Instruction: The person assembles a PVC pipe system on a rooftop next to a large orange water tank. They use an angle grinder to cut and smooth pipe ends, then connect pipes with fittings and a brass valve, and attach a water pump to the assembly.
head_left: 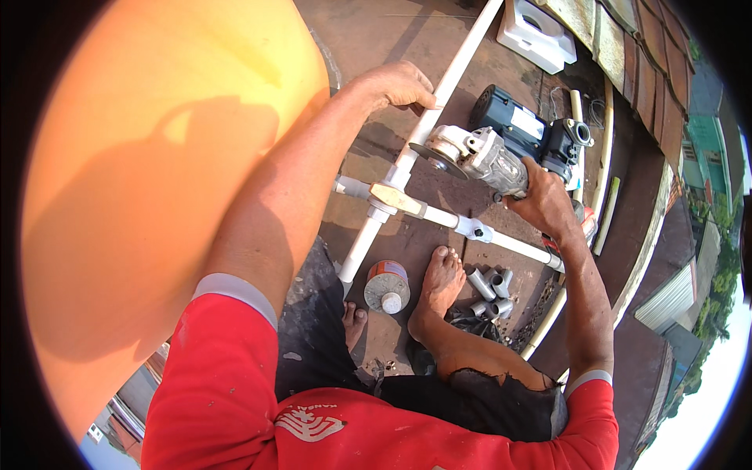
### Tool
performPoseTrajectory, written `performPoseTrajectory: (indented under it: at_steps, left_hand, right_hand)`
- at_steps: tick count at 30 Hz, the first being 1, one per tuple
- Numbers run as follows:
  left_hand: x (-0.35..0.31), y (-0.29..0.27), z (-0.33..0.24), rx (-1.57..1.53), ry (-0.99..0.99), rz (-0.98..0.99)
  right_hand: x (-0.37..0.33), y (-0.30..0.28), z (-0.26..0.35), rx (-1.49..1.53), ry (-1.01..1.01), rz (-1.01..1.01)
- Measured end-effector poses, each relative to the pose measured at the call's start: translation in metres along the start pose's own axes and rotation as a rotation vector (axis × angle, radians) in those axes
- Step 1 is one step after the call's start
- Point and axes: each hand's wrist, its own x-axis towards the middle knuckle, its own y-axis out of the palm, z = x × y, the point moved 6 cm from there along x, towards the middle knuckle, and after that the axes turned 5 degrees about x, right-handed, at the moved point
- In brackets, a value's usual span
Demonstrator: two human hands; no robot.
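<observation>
My right hand (542,200) is wrapped round the body of a grey angle grinder (489,157). The grinder's disc (439,160) lies against or very close to a long white plastic pipe (462,66); I cannot tell whether it touches. Farther up that pipe, my left hand (403,86) grips it with curled fingers. Below the disc, the pipe meets a cross-shaped joint with a tan valve or fitting (397,199) on it. From there a side pipe with a white fitting (475,229) runs to the right. The grinder's far side is hidden.
A blue-and-black water pump (517,117) stands beyond the grinder. An orange tank (180,157) fills the left. Near my bare feet are a round can (387,286) and several grey pipe fittings (492,290). White foam packing (536,35) sits at the back, beside roof tiles (654,70).
</observation>
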Motion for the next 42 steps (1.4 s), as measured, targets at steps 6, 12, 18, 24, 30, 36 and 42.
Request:
performPoseTrajectory:
  at_steps: [6, 12, 18, 24, 30, 36, 42]
  left_hand:
    - [0.000, 0.000, -0.002, 0.012, -0.010, -0.003]
    - [0.002, 0.001, 0.002, -0.003, -0.012, 0.001]
    - [0.005, 0.001, 0.004, -0.005, -0.004, 0.000]
    - [0.007, -0.002, 0.002, 0.039, 0.002, 0.057]
    - [0.025, -0.008, -0.023, 0.054, -0.131, 0.135]
    - [0.033, -0.002, -0.035, -0.135, -0.165, 0.227]
    - [0.038, -0.001, -0.034, -0.106, -0.197, 0.206]
  right_hand:
    - [0.000, 0.009, -0.010, -0.009, 0.016, 0.005]
    - [0.000, 0.013, -0.011, -0.007, 0.004, 0.004]
    - [-0.001, 0.016, -0.015, -0.007, -0.007, -0.001]
    - [0.004, 0.011, -0.007, -0.019, -0.047, -0.017]
    - [0.003, 0.006, 0.001, -0.022, -0.060, -0.038]
    - [0.005, -0.011, 0.021, -0.036, -0.033, -0.030]
    - [0.003, -0.023, 0.026, -0.099, 0.022, 0.028]
